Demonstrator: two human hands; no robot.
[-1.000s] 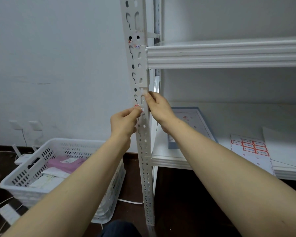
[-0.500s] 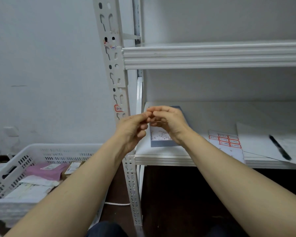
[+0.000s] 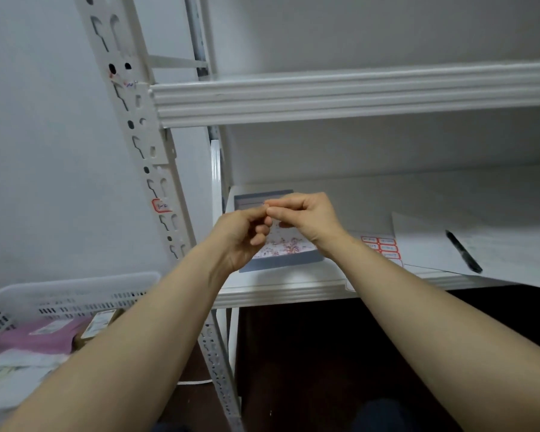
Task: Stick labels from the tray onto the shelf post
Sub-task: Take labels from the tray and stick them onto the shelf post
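Right now your two forearms reach up and forward side by side. Below and to the left of them, a white basket point(image 3: 60, 294) on the floor holds a pink packet point(image 3: 38, 338). Your left hand point(image 3: 240, 236) and right hand point(image 3: 307, 218) meet in front of you with fingers curled, and the thumb and forefinger tips of both press together at one spot. The pinch is narrow. Nothing shows between those fingertips, so you cannot tell whether a label sits there.

Directly beneath your hands, on the lower shelf point(image 3: 278, 291), lies the blue-grey tray point(image 3: 289, 263). The loose labels point(image 3: 281, 246) show in it as small red-and-white scraps, just under your right palm and touching neither hand. To the right of your right wrist, a label sheet point(image 3: 382, 247) with red-bordered labels lies flat on the shelf. Further right, a black pen point(image 3: 463, 251) rests on white paper point(image 3: 424, 244).

Left of your left hand, well apart from the grip, the shelf post point(image 3: 144, 135) rises, white and punched with slots. One red-bordered stuck label point(image 3: 161, 205) sits on it at about the height of your fingertips. Higher on the post, a small scrap point(image 3: 122, 82) with red and blue marks lies beside the end of the upper shelf point(image 3: 356, 95).
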